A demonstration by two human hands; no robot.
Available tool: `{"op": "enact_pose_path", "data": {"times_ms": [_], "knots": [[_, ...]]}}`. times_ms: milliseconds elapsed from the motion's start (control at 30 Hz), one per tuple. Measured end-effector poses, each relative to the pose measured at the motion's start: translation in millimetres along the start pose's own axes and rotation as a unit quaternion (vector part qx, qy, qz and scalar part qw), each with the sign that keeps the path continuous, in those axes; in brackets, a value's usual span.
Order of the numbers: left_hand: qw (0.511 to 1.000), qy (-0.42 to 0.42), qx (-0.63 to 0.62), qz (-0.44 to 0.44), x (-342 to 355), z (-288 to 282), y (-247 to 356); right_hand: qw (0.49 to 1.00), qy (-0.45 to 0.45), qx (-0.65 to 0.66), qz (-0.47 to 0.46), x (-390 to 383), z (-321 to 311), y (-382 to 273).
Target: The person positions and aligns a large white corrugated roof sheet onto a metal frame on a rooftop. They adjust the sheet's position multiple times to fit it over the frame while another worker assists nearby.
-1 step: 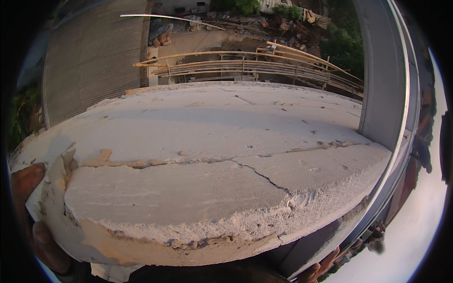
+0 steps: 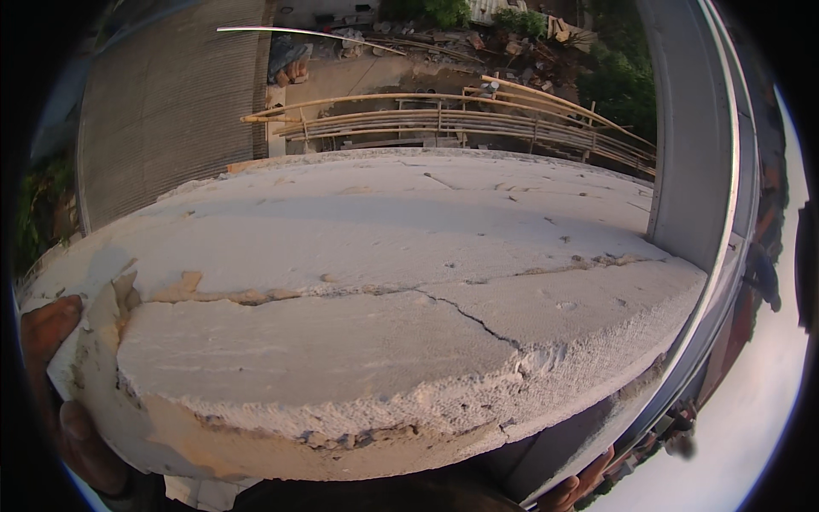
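A thick pale wall top [image 2: 341,346] with rough, broken edges fills the middle of the view. A dark crack runs across its near part, and a longer ragged seam lies behind that. At the far left, my left hand [image 2: 78,427] is closed around the wall's corner, fingers on the far side and thumb on the near side. My right hand [image 2: 580,488] shows only partly at the bottom edge. Its fingers curl against a grey metal frame [image 2: 699,136] that stands at the wall's right end; the palm is out of view.
Beyond the wall, bamboo poles [image 2: 444,119] form a rail or scaffold. Lower ground behind holds rubble [image 2: 512,60] and green plants. A ribbed grey roof [image 2: 175,111] lies at the far left. Sky [image 2: 742,410] and blurred rooftops appear past the frame on the right.
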State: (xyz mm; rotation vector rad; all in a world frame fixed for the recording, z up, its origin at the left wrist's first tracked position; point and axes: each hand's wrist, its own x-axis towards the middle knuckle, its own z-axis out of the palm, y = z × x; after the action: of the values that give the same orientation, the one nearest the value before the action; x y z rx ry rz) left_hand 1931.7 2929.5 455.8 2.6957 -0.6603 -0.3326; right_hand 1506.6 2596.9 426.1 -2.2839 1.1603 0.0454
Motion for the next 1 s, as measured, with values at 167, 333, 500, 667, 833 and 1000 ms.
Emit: {"op": "enact_pose_path", "data": {"times_ms": [167,333,500,667,833,1000], "knots": [[1.0,-0.013,0.023,0.003,2,-1,2,0.999,0.018,-0.009,-0.034,0,0,-4],[0.999,0.013,0.042,-0.018,5,7,7,1.0,0.007,0.0,0.009,-7,-3,2],[1.0,0.002,0.004,0.007,4,4,1,0.999,0.001,0.01,0.031,-5,-4,8],[0.999,0.032,-0.023,-0.024,1,15,13,1.0,0.002,0.004,0.029,-3,-3,10],[0.997,0.055,-0.033,-0.05,-4,20,17,0.999,0.004,0.005,0.031,-2,-5,13],[0.999,0.013,0.021,0.022,1,3,-1,0.999,0.004,0.009,0.032,-2,-6,17]]}}
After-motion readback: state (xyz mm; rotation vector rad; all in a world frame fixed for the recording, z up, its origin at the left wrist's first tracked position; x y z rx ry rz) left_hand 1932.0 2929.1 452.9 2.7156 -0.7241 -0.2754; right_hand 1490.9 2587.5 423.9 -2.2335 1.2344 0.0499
